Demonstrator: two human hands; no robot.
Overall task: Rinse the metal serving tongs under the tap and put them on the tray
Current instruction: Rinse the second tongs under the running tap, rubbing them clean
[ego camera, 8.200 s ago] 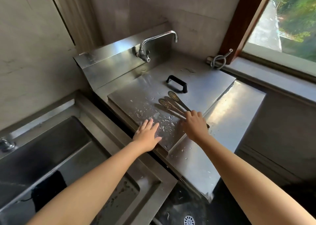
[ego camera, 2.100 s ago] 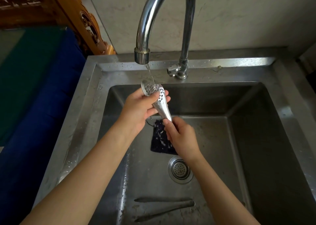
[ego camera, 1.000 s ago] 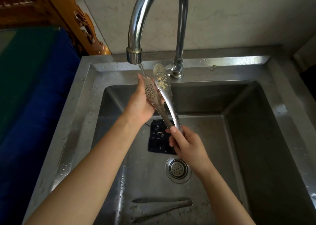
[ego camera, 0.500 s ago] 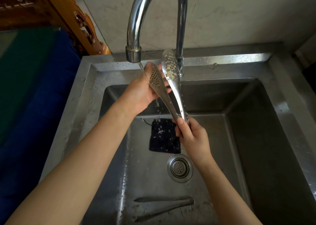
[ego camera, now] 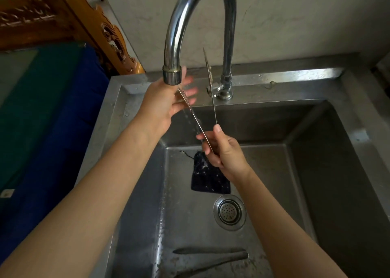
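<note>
The metal serving tongs (ego camera: 212, 100) are held upright over the sink, seen edge-on, their two arms spread apart. My right hand (ego camera: 223, 151) grips them at the hinged lower end. My left hand (ego camera: 166, 102) is open, its fingers against the left arm of the tongs just below the tap spout (ego camera: 172, 77). Water runs down along that left arm. The right arm of the tongs rises in front of the tap's base. No tray is in view.
A curved chrome tap (ego camera: 200, 24) arches over a deep steel sink (ego camera: 316, 172). In the basin lie a dark cloth (ego camera: 206, 180), a round drain strainer (ego camera: 229, 212) and another long utensil (ego camera: 211, 256) near the front. Blue fabric and carved wood stand to the left.
The tongs have turned from face-on to edge-on and opened wider. My left hand slid up under the spout, and my right hand stayed at the hinge end.
</note>
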